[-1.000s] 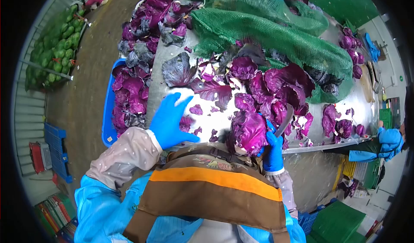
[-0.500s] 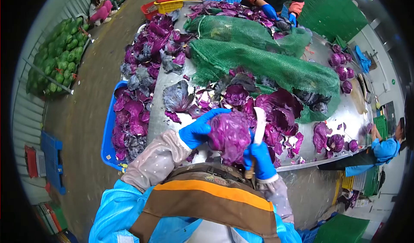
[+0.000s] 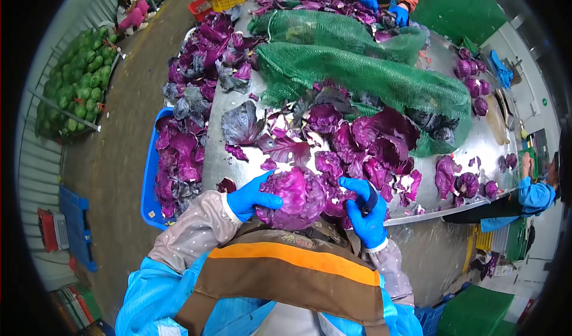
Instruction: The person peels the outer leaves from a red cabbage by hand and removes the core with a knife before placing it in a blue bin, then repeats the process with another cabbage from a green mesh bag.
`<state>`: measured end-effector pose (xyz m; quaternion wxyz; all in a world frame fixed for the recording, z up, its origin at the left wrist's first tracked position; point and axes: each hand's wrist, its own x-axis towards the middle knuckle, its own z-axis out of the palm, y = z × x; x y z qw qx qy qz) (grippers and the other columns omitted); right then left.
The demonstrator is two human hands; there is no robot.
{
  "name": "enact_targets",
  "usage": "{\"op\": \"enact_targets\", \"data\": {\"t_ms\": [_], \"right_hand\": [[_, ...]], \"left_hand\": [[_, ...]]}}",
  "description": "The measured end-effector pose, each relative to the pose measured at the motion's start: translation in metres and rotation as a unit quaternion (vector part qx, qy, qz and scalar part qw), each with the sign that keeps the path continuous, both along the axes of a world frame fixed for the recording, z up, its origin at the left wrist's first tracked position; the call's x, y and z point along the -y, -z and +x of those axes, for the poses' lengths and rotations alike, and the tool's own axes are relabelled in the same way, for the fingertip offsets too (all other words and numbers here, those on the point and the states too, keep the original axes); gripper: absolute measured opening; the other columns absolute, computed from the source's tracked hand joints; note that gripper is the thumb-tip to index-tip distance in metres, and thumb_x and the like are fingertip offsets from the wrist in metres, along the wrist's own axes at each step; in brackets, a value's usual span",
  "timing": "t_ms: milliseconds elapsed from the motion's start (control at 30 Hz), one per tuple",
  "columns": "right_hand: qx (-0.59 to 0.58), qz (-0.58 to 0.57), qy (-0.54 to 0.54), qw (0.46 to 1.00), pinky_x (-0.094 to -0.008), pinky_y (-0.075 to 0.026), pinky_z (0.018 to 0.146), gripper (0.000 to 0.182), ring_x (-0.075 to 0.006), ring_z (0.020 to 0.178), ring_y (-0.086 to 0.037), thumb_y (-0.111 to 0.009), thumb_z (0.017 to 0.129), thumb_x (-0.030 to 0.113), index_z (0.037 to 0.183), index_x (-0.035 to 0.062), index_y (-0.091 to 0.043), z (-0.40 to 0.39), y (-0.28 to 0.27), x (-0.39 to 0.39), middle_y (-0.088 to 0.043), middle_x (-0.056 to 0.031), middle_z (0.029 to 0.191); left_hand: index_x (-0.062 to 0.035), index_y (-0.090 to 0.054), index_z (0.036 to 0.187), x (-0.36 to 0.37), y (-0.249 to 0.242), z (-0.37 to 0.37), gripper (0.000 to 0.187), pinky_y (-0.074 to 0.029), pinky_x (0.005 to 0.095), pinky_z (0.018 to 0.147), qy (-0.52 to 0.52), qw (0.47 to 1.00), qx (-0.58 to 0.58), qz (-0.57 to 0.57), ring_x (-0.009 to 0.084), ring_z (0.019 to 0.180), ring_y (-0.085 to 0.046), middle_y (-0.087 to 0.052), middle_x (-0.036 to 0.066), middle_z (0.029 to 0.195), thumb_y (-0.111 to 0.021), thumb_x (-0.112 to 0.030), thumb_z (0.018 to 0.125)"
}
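Note:
My left hand (image 3: 253, 199), in a blue glove, is closed around the left side of a red cabbage head (image 3: 293, 197), held above the table's near edge. At the cabbage's right, my right hand (image 3: 364, 214), also blue-gloved, has its fingers curled around a knife (image 3: 373, 197). Only a dark narrow part of the knife shows; its handle is hidden in the fist. Loose purple leaves (image 3: 384, 139) are heaped just beyond both hands on the metal table (image 3: 223, 172).
Green mesh sacks (image 3: 369, 76) lie across the table. A blue crate (image 3: 149, 199) full of leaves stands left. A co-worker's gloved hands (image 3: 384, 8) are at the far end; another person (image 3: 533, 196) stands right. Small trimmed cabbages (image 3: 468, 184) lie on the right side.
The cabbage has come lower and left, turned to a smoother face. My right hand has moved slightly right, away from it, and the pale knife blade has turned out of clear view.

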<state>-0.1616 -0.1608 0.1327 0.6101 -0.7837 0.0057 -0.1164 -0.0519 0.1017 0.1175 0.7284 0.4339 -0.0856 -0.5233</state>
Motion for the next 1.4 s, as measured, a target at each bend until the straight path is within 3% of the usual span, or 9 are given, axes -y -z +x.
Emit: {"op": "enact_targets", "data": {"t_ms": [233,267,367,500,667,833,1033,1167,1400], "right_hand": [[0.02,0.102,-0.039,0.994,-0.0246,-0.048,0.075,0.048,-0.0125,0.088,-0.06,-0.073,0.078,-0.001,0.123,-0.0012,-0.056,0.003,-0.007,-0.023,-0.065,-0.0124,0.115],[0.005,0.129,-0.044,0.991,-0.0254,-0.049,0.077,0.048,-0.013,0.088,-0.06,-0.073,0.078,-0.001,0.123,-0.0012,-0.056,0.003,-0.011,-0.027,-0.065,-0.0127,0.114],[-0.015,0.133,-0.035,0.99,-0.0231,-0.048,0.071,0.046,-0.0099,0.087,-0.059,-0.075,0.078,0.002,0.12,-0.0004,-0.058,0.005,-0.016,-0.033,-0.066,-0.0095,0.109],[-0.116,0.114,0.005,0.987,-0.0204,-0.044,0.062,0.039,-0.0051,0.077,-0.056,-0.078,0.076,0.005,0.112,0.002,-0.062,0.005,-0.016,-0.04,-0.065,-0.0023,0.094],[-0.181,0.193,0.013,0.964,-0.0193,-0.04,0.057,0.024,-0.0024,0.067,-0.052,-0.078,0.078,0.008,0.098,0.0047,-0.065,0.006,0.001,-0.037,-0.061,0.002,0.082],[-0.212,0.272,-0.039,0.938,-0.0224,-0.041,0.053,0.009,-0.0061,0.063,-0.053,-0.07,0.082,0.004,0.091,0.0047,-0.066,-0.004,-0.008,-0.025,-0.062,0.0009,0.084],[0.127,-0.167,-0.021,0.978,-0.0324,-0.047,0.054,0.026,-0.0254,0.061,-0.059,-0.06,0.073,-0.004,0.093,0.0096,-0.067,-0.004,0.017,-0.013,-0.065,-0.0085,0.085],[0.084,-0.375,-0.085,0.919,-0.0382,-0.046,0.053,0.024,-0.0285,0.065,-0.06,-0.061,0.069,0.002,0.089,0.0133,-0.065,0.0,0.021,0.014,-0.059,-0.008,0.076],[0.035,-0.487,-0.092,0.868,-0.0414,-0.046,0.05,0.009,-0.029,0.062,-0.06,-0.064,0.07,0.012,0.075,0.0115,-0.058,0.024,0.002,0.002,-0.055,-0.0092,0.07]], "left_hand": [[-0.0117,-0.032,0.147,0.011,0.027,-0.011,0.071,-0.032,0.0613,0.106,-0.063,0.897,-0.376,-0.224,0.0374,0.132,-0.041,-0.04,0.016,0.146,-0.052,-0.041,0.086],[-0.0144,-0.033,0.147,0.012,0.021,-0.014,0.073,-0.031,0.0667,0.103,-0.087,0.944,-0.292,-0.128,0.0389,0.133,-0.039,-0.039,0.015,0.147,-0.044,-0.055,0.087],[-0.017,-0.036,0.145,0.013,0.013,-0.011,0.067,-0.032,0.0658,0.104,-0.079,0.869,-0.42,-0.248,0.0382,0.133,-0.039,-0.039,0.014,0.147,-0.052,-0.049,0.088],[-0.0188,-0.035,0.146,0.013,0.019,-0.011,0.068,-0.03,0.0664,0.104,-0.093,0.885,-0.412,-0.195,0.036,0.131,-0.043,-0.042,0.014,0.145,-0.05,-0.052,0.089],[-0.0101,-0.035,0.142,0.017,0.01,-0.02,0.083,-0.039,0.0391,0.107,-0.17,0.984,-0.051,-0.017,0.0263,0.13,-0.042,-0.044,0.01,0.14,-0.079,-0.013,0.072],[-0.0073,-0.04,0.137,0.011,0.012,-0.013,0.098,-0.032,0.0384,0.109,-0.157,0.96,0.228,0.033,0.0227,0.126,-0.042,-0.045,0.009,0.133,-0.09,-0.019,0.054],[-0.0063,-0.041,0.135,0.008,0.002,-0.014,0.1,-0.034,0.0381,0.107,-0.069,0.927,0.345,0.131,0.0242,0.123,-0.045,-0.048,0.011,0.129,-0.091,-0.027,0.052],[-0.0028,-0.039,0.135,0.021,-0.024,-0.022,0.1,-0.036,0.0367,0.107,-0.023,0.886,0.382,0.262,0.0249,0.125,-0.044,-0.045,0.014,0.132,-0.091,-0.029,0.054],[0.0013,-0.04,0.132,0.034,-0.039,-0.027,0.102,-0.043,0.042,0.098,0.018,0.806,0.492,0.328,0.0367,0.114,-0.052,-0.05,0.022,0.122,-0.088,-0.043,0.054]]}}
